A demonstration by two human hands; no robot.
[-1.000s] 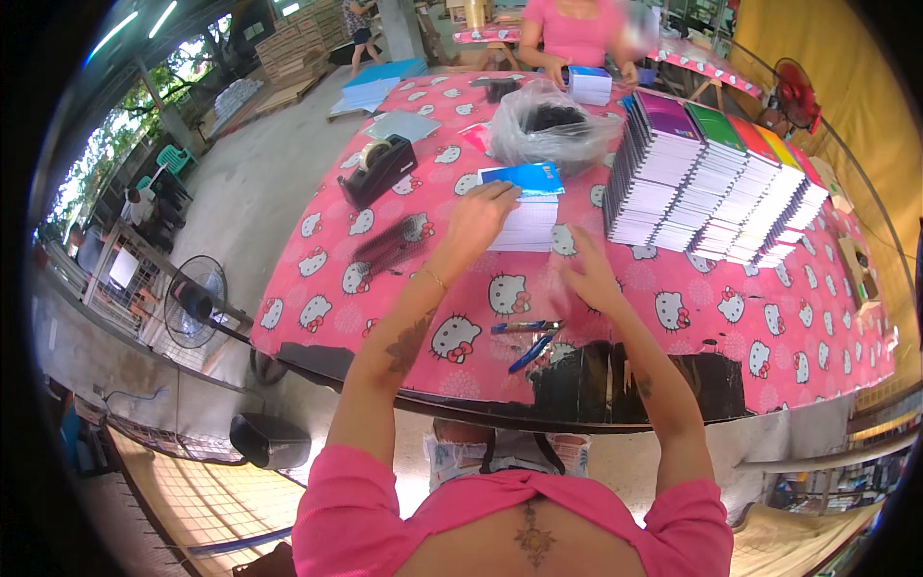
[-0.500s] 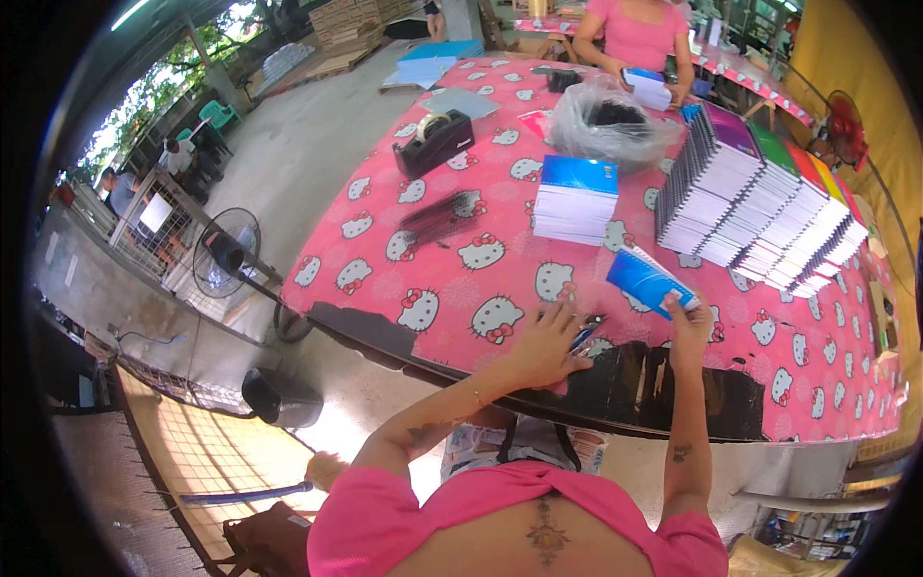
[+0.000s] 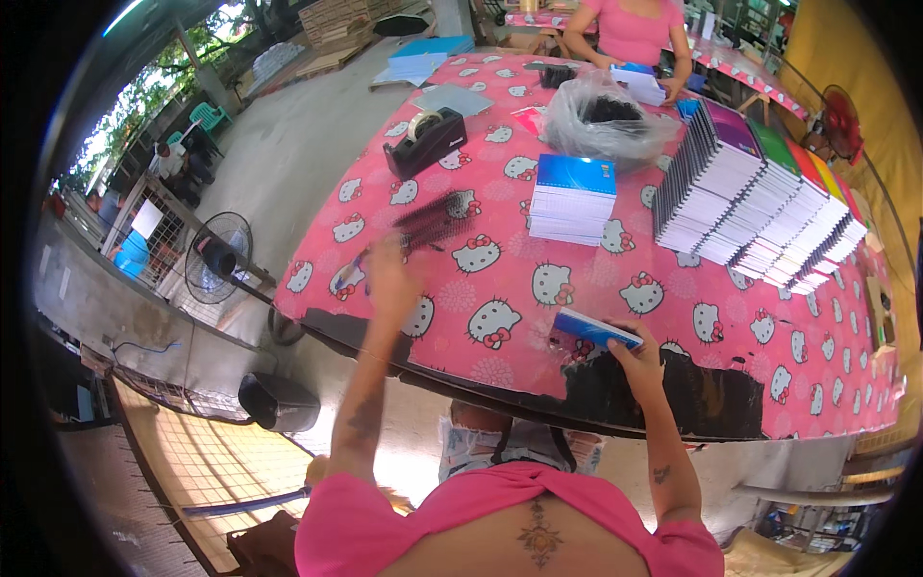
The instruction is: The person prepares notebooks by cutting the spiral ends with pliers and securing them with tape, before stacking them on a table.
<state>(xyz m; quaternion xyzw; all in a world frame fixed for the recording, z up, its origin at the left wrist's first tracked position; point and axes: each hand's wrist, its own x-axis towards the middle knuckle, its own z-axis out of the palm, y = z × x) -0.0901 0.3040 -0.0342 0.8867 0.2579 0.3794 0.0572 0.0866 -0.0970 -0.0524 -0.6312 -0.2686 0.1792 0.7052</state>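
Note:
My right hand (image 3: 641,363) is closed on one end of a small blue-covered notebook (image 3: 594,330), tilted above the table's front edge. My left hand (image 3: 392,287) is smeared by motion, so its fingers do not show clearly. It is beside a small pile of black spiral binding coils (image 3: 430,223). A slim tool with a bluish handle (image 3: 352,269), too blurred to name, shows at its left; whether the hand grips it is unclear. Beyond the notebook stands a stack of blue-covered pads (image 3: 575,197).
A black tape dispenser (image 3: 426,144) sits at the far left. A clear plastic bag (image 3: 608,120) with black contents lies behind the stack. Several tall stacks of spiral notebooks (image 3: 750,197) fill the right. Across the table, a person in pink (image 3: 635,34) handles a pad.
My left hand has swept left from the front edge to near the black coils. My right hand has brought the notebook nearer and left, turning it more edge-on.

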